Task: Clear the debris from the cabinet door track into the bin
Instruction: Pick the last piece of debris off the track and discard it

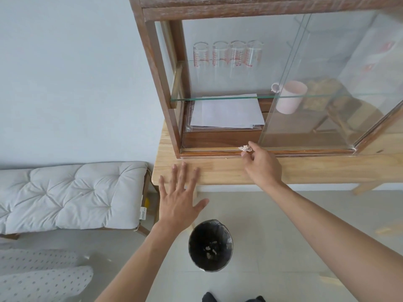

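Observation:
A wooden cabinet with sliding glass doors stands on a light wooden table. Its door track [209, 152] runs along the bottom front edge. A small crumpled whitish piece of debris [245, 148] sits at the track, pinched between the thumb and fingers of my right hand [262, 165]. My left hand [180, 198] hovers over the table's front edge with fingers spread, holding nothing. On the floor below stands a round black bin [210, 245] with a dark liner and a few scraps inside.
The left glass door [283, 83] is slid partway right, leaving the left compartment open with papers [226, 112] below a glass shelf. Glasses and a pink mug [290, 97] stand inside. A cushioned bench [69, 195] sits left of the table [305, 168].

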Available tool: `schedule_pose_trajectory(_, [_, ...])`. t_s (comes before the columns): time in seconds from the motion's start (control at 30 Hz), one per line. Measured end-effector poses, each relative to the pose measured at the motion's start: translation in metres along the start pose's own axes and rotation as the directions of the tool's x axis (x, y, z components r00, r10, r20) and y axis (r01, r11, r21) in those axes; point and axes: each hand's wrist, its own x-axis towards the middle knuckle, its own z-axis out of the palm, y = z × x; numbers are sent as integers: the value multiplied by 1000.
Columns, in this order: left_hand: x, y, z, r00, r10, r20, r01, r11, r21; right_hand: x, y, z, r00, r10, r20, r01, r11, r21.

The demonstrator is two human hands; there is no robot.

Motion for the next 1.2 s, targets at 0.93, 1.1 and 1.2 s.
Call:
schedule_pose_trajectory(0.93, [4, -2, 0, 999, 5, 38, -4, 1000, -6, -82, 24, 11, 998, 53, -26, -43, 952, 303])
schedule_pose_trajectory(1.1, [4, -1, -1, 999, 1, 42, -1, 1000, -12, -112, 39, 23, 998, 57, 26, -62, 959, 277])
schedule_pose_trajectory(1.2, [4, -1, -1, 999, 1, 37, -1, 1000, -14, -127, 47, 35, 996, 66, 58, -79, 965, 249])
